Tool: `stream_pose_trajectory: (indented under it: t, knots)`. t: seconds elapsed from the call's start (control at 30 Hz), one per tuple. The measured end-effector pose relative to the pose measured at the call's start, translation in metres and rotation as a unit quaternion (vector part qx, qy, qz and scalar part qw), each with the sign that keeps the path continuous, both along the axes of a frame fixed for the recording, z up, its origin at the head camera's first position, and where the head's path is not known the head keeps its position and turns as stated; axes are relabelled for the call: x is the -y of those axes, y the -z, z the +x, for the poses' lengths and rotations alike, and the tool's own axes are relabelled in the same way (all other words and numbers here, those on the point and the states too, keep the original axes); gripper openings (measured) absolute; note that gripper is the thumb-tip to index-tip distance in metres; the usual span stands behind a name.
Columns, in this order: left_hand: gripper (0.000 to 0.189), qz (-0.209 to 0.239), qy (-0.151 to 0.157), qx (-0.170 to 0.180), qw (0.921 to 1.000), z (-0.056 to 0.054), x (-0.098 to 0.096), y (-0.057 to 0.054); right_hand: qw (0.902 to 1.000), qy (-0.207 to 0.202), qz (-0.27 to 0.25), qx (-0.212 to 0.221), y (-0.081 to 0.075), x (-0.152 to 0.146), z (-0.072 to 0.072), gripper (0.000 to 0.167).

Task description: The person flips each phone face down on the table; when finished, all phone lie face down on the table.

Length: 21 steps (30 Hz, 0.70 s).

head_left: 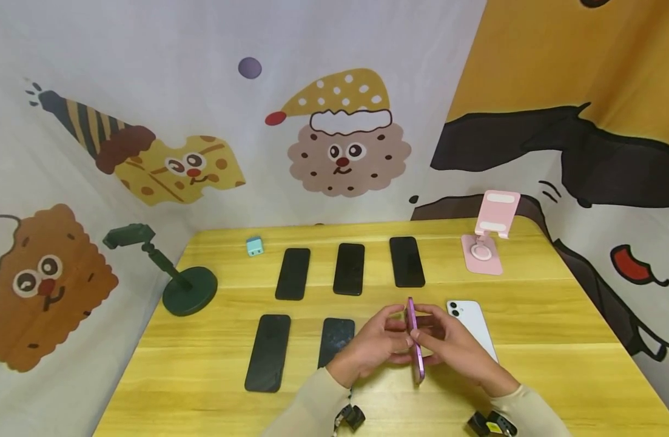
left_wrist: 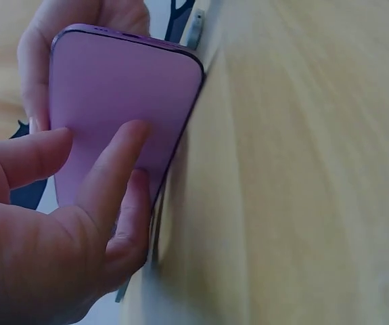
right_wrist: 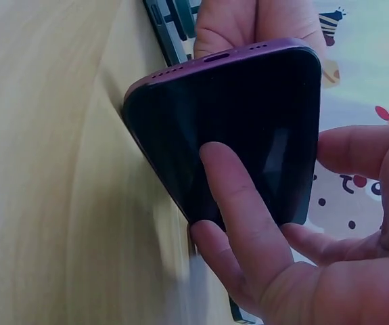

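A purple phone stands on its long edge, upright between both hands, just above or on the table. The left hand holds it from the left; in the left wrist view its thumb is at the phone's edge and fingers rest on the plain pinkish face. From the other side the right hand grips the phone, its fingers spread over the dark glossy screen in the right wrist view. The charging port shows on the phone's short edge there. A white phone lies back up beside the right hand, partly covered by it.
Several dark phones, such as one at front left and one partly under the left forearm, lie on the wooden table. A green stand is at left, a small blue charger behind, a pink stand at back right.
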<state>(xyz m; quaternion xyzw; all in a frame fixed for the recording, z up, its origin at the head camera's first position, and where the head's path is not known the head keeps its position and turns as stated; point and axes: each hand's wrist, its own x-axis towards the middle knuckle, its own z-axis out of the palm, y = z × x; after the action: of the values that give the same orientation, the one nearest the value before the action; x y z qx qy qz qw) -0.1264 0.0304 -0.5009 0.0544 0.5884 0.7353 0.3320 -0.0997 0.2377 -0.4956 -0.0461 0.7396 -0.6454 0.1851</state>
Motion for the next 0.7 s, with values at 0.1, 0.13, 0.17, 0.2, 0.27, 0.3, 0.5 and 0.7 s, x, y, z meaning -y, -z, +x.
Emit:
stream_pose_trajectory:
  t: [0.1, 0.13, 0.17, 0.2, 0.27, 0.3, 0.5, 0.7]
  knots:
    - [0.079, -0.014, -0.002, 0.003, 0.9999, 0.001, 0.001, 0.001, 1.0000, -0.001, 0.009, -0.003, -0.001, 0.002, 0.000, 0.065]
    - [0.078, -0.018, -0.002, 0.001, 0.9998, 0.001, 0.001, 0.001, 0.9999, 0.000, 0.013, -0.003, -0.002, 0.003, 0.000, 0.065]
    - [0.077, -0.019, -0.001, 0.000, 0.9998, 0.000, 0.000, 0.001, 0.9999, 0.003, 0.016, -0.003, -0.003, 0.003, 0.000, 0.064]
    - [0.075, -0.019, 0.000, 0.000, 0.9998, 0.000, 0.000, 0.001, 0.9998, 0.008, 0.020, -0.003, -0.003, 0.003, -0.001, 0.064]
    - [0.072, -0.020, 0.004, 0.000, 0.9998, -0.001, -0.001, 0.001, 0.9996, 0.014, 0.023, 0.001, -0.005, 0.003, -0.001, 0.064]
    - [0.070, -0.022, 0.006, 0.000, 0.9997, -0.001, -0.002, 0.001, 0.9995, 0.020, 0.024, 0.005, -0.005, 0.003, -0.001, 0.064]
    - [0.069, -0.044, 0.004, -0.002, 0.9990, -0.003, -0.004, -0.001, 0.9986, 0.040, 0.033, 0.012, -0.006, -0.003, -0.003, 0.066]
    - [0.071, -0.055, -0.007, -0.002, 0.9985, -0.001, -0.003, -0.002, 0.9984, 0.047, 0.029, 0.012, -0.007, -0.007, -0.003, 0.068]
